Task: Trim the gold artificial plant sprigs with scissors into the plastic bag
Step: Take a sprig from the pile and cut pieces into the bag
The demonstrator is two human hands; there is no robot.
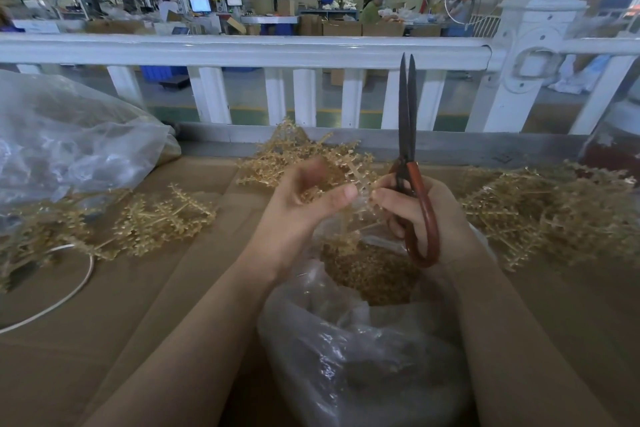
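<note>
Brown cardboard-covered desk [180, 288] against a white railing [242, 48], workshop floor with boxes and benches beyond. Gold sprigs in loose heaps: one at left [152, 218], one at the back centre [291, 152], a larger one at right [540, 215]. Clear plastic bag [346, 350] near the front edge, between the forearms, mouth open, gold trimmings [370, 270] inside. Second, bulkier clear bag [69, 142] at far left. White cord [65, 298] looping across the desk at left.

Left hand [304, 204] just above the bag mouth, fingers curled round a gold sprig [360, 180], somewhat blurred. Right hand [426, 215] beside it, fingers wrapped round the red-brown handle loop of the scissors [407, 121], forefinger touching the sprig. Blades upright, dark, nearly together.
</note>
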